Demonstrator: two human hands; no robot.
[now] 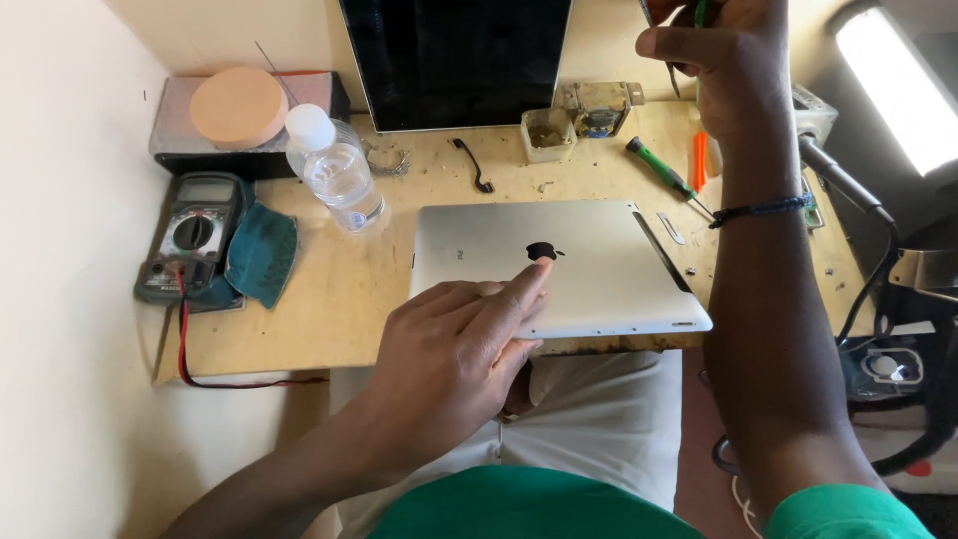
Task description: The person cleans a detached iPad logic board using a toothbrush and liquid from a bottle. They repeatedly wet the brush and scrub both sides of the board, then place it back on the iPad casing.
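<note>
Silver, smooth, flat tablet [579, 268] lies back-up at the front edge of the scuffed wooden desk [339, 289]; left hand [454, 349] rests on it, fingers extended and relaxed, grasping nothing. Right hand [723, 55], raised, pinches thin metal tweezers [671, 75]. Clear plastic bottle [334, 170], white-capped, contents indiscernible, stands left of the tablet.

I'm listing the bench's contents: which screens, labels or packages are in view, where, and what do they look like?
Tablet: face down mid-bench under the left hand, silver back with a dark logo.
Dark panel: leaning on the back wall, black and glossy.
Multimeter: far left, grey-green, small grey display, round dial.
Bottle: left of the tablet, clear plastic, white cap.
Right hand: raised, gripping thin tools.
</note>
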